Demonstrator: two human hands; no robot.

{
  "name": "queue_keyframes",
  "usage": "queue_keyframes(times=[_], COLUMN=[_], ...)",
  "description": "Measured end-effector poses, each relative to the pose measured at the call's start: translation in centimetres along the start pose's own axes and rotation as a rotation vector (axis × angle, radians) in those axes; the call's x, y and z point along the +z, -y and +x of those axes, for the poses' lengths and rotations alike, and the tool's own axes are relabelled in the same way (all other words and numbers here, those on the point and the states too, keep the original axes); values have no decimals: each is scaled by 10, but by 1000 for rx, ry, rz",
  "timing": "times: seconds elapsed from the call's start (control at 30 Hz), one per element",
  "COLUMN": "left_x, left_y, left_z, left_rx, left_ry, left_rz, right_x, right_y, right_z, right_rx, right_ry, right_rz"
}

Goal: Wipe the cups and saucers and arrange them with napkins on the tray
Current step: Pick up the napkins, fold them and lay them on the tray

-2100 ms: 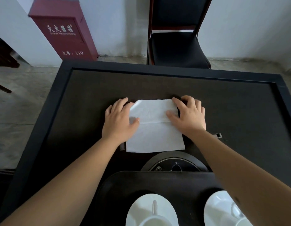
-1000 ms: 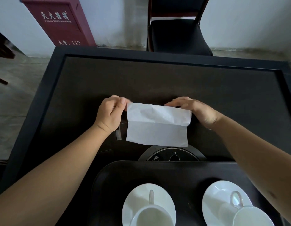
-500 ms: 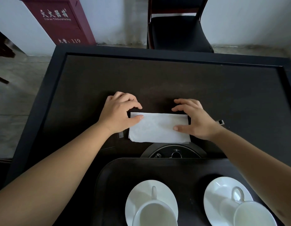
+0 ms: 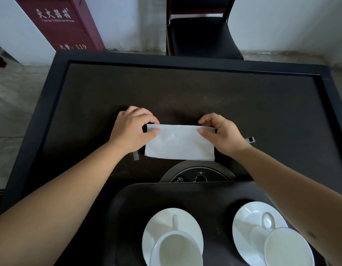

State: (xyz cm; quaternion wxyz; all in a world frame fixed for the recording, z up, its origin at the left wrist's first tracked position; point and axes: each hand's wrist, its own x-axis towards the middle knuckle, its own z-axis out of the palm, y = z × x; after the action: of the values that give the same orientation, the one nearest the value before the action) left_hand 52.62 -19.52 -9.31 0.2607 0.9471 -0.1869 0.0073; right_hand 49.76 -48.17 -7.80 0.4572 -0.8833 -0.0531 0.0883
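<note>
Folded in half since a second ago, the white napkin [image 4: 179, 144] lies on the dark surface [image 4: 185, 93], its far corners pinched by left hand [image 4: 131, 129] and right hand [image 4: 223, 134] fingers. Beyond the left fingers, a red cabinet [image 4: 64, 22] reads "119".

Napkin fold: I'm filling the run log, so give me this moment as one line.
step: folding napkin on table | left hand: pinches far-left corner | right hand: pinches far-right corner | tray: two cups on saucers
</note>
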Motion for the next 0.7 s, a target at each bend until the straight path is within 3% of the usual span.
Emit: queue_keyframes(times=[0.23,0.43,0.57,0.7], left_x=[-5,-4,-20,-42], left_y=[-4,-5,-17,-40], left_z=[-1,6,7,-9], left_rx=[-122,-259,-412,-467], left_ry=[-149,150,232,184], left_rz=[-234,-32,-196,-474], right_x=[-2,-5,-12,-25], right_y=[-5,6,19,35], right_z=[7,10,11,10], right_rx=[34,115,248,317], right_ry=[23,75,139,160], right_rz=[-76,30,199,337])
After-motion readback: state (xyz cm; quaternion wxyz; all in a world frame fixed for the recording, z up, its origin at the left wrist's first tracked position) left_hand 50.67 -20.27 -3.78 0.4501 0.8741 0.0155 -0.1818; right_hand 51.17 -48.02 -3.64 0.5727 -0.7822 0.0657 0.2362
